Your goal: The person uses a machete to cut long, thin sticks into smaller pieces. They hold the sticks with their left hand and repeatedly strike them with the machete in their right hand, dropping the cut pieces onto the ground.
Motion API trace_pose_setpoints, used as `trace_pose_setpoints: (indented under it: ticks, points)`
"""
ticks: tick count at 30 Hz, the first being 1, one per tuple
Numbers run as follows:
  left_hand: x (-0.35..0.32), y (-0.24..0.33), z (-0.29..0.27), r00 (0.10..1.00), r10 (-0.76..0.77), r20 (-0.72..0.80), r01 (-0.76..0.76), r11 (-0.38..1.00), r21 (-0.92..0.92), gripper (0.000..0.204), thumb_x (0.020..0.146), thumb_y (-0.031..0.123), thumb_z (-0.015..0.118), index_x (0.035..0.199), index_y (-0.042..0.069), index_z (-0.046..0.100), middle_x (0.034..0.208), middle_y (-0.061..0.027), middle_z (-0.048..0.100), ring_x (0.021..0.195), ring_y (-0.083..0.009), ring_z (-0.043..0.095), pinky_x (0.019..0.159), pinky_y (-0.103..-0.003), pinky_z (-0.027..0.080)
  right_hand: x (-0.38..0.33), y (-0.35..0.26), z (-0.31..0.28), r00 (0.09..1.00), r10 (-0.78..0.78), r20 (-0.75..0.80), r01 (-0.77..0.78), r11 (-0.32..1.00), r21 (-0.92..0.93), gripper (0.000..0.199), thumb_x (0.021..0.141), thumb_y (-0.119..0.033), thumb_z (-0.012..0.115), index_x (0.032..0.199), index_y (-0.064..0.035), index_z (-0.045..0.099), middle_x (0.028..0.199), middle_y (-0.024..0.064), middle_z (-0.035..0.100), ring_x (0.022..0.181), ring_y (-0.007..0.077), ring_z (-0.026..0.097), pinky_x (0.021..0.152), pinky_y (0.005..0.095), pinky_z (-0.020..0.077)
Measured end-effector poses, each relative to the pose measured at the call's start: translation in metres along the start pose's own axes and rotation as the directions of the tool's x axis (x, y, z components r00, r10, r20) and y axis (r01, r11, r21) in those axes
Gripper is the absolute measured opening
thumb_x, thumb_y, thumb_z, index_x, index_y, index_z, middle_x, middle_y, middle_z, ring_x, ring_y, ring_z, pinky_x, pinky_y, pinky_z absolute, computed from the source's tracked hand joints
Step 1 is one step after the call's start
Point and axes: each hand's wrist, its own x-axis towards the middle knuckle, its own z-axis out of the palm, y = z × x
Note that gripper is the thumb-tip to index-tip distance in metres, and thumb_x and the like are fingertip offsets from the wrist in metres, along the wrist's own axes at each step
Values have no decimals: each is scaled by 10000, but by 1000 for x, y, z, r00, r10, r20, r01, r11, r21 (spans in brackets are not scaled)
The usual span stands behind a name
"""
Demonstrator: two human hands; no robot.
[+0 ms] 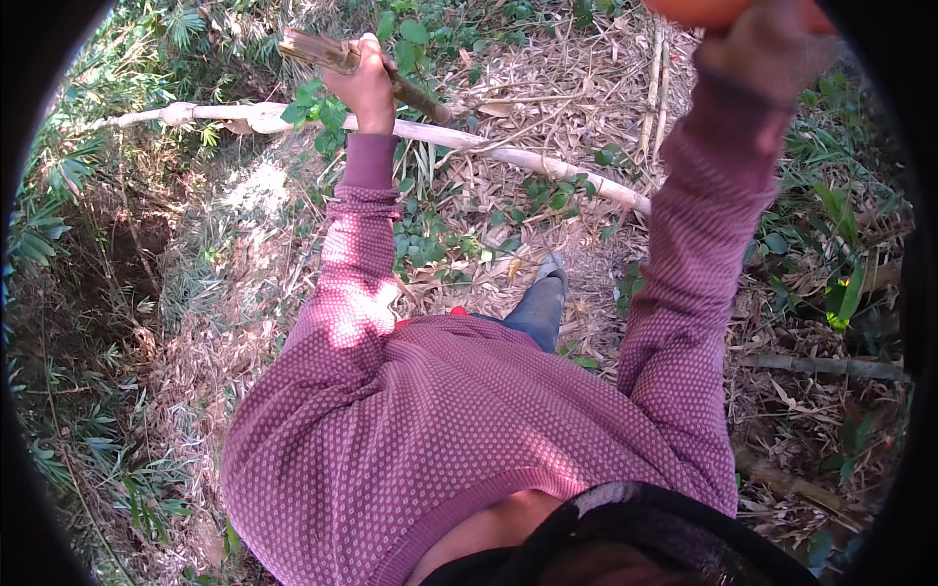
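Raised in front of me at upper left, my left hand [365,94] is closed around a short length of split bamboo [322,51]. Its pale, broken end points left, and the darker rest slants down to the right past my fist. My right hand [757,57] is high at the upper right, blurred and partly cut off by the frame edge. It appears closed on a smooth orange object [696,10], which shows on both sides of the hand. Most of that object lies outside the picture, so its kind is hidden.
A long pale bamboo pole [528,158] crosses the ground beneath my left hand. Dry bamboo leaves [586,78] and low green plants cover the slope. My boot [549,283] stands below the pole. Another cut stem [831,366] lies at right; a dark, overgrown hollow [137,244] is at left.
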Motion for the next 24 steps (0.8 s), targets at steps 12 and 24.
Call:
trace_pose_setpoints:
  ticks: [12,24]
  points:
    - [1,11,14,976,0,219,-25,994,110,129,793,-15,582,809,43,468,633,-61,531,440,-113,480,418,-256,424,-319,189,-82,484,874,42,-608,370,-702,261,711,-214,624,866,-4,614,679,98,612,599,222,601,589,361,483]
    - [-34,32,-16,905,-72,420,92,995,-27,159,824,22,563,765,48,418,555,-41,453,465,-113,444,479,-273,428,-65,25,-26,972,196,125,-198,980,1,120,784,-113,557,834,-7,537,678,58,554,601,137,556,548,276,466]
